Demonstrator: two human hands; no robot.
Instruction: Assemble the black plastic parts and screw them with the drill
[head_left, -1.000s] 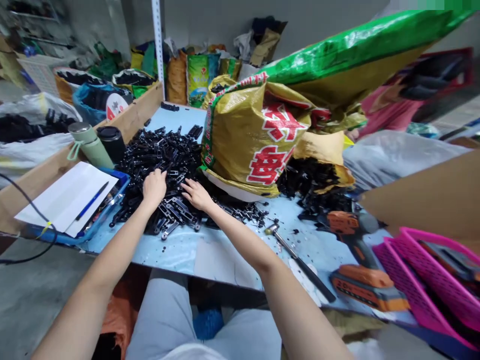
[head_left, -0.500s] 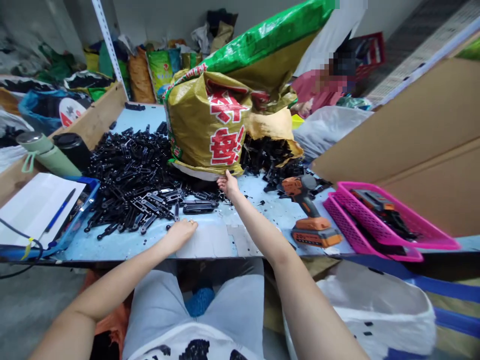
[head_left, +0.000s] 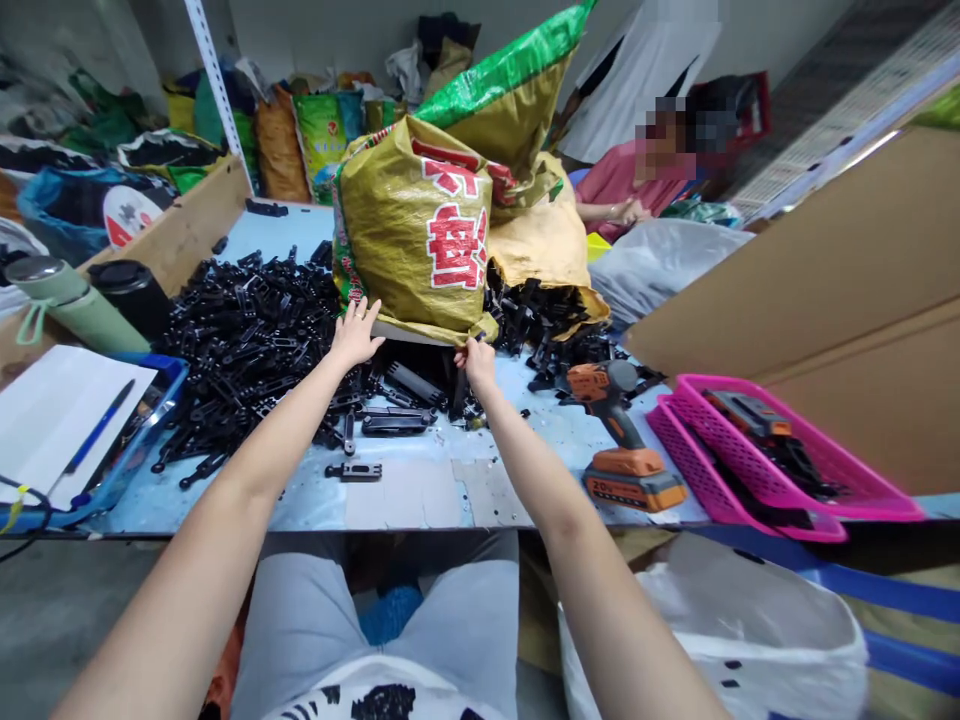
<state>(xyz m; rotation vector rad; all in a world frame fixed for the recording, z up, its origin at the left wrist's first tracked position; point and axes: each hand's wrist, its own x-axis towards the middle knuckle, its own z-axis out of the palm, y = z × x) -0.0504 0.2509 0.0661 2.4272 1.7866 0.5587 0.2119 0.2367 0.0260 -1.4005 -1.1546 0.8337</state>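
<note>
A gold woven sack (head_left: 382,230) with red lettering and a green top stands bulging on the table. Its lower right corner is pinched by my right hand (head_left: 478,365), the fingers closed on the hem. My left hand (head_left: 357,338) rests with spread fingers against the sack's lower left edge. Black plastic parts (head_left: 247,330) lie heaped left of the sack, and several show beneath its lifted front hem. A single black part (head_left: 355,471) lies near the table's front edge, beside a grey flat plate (head_left: 405,495).
An orange cordless drill (head_left: 622,440) and pink baskets (head_left: 817,470) stand to the right, before a cardboard sheet (head_left: 810,290). At left are a blue tray (head_left: 161,400) with paper, a green bottle (head_left: 75,310) and a black cup (head_left: 131,300). A person (head_left: 637,170) sits behind.
My left hand has moved from the table's front up to the sack's left edge. The sack's top has drooped less far right, and the hem is raised over the parts. My right hand keeps its hold.
</note>
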